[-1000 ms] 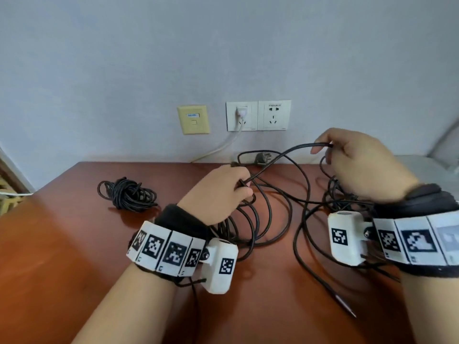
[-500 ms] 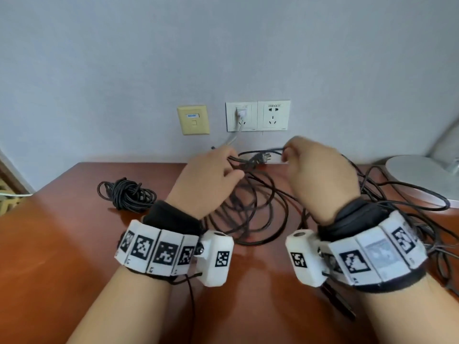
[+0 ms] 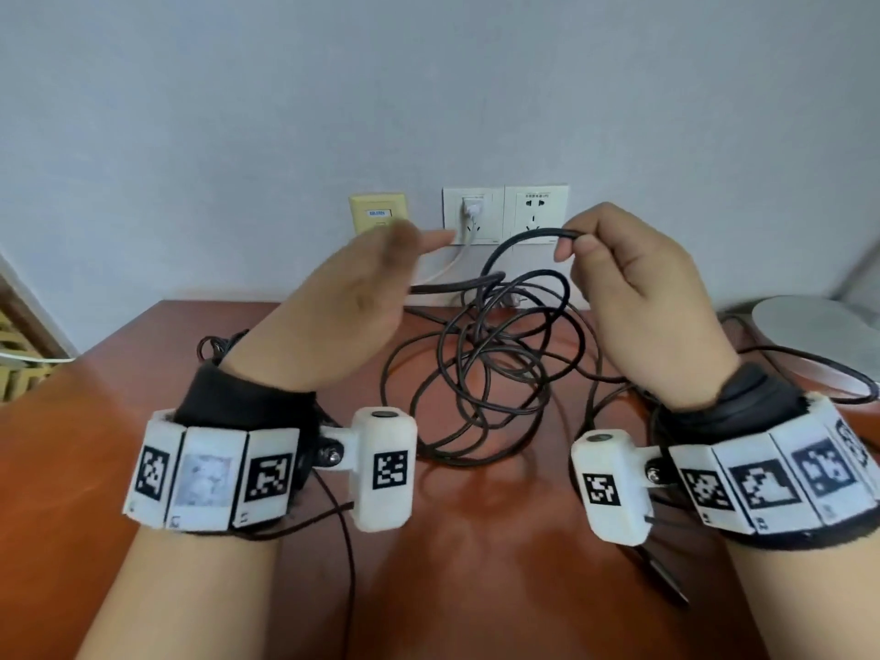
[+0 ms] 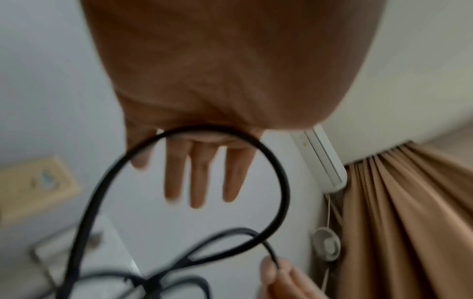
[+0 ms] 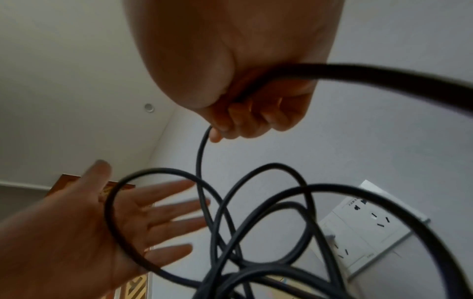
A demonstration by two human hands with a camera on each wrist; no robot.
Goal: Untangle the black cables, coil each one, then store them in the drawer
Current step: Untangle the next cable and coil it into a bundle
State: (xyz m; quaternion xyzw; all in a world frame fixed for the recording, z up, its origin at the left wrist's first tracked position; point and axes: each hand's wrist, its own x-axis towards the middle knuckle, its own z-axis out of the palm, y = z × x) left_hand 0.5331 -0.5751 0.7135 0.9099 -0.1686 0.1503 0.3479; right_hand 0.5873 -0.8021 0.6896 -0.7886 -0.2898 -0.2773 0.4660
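Nearest the camera, both forearms wore marker-covered wrist bands (image 3: 209,473), each with a small white camera block. Beyond them the wooden table (image 3: 476,516) carried the loose black cable (image 3: 481,369), its loops piled between the two wrists and rising toward the hands.

The left hand (image 3: 352,297) was held above the table with its fingers (image 4: 199,178) straight and spread, gripping nothing; a loop of cable crossed in front of the palm in both wrist views, and contact could not be confirmed. The right hand (image 3: 638,288) was raised at similar height, thumb and curled fingers pinching a strand of the cable, which arched up from the pile to the fingertips.

A second, already bundled cable (image 3: 219,347) lay on the table behind the left wrist, mostly hidden. At the far right stood a grey round base (image 3: 809,326). On the wall behind were a yellow wall plate (image 3: 378,214) and a double white socket (image 3: 505,214) with a white plug inserted.
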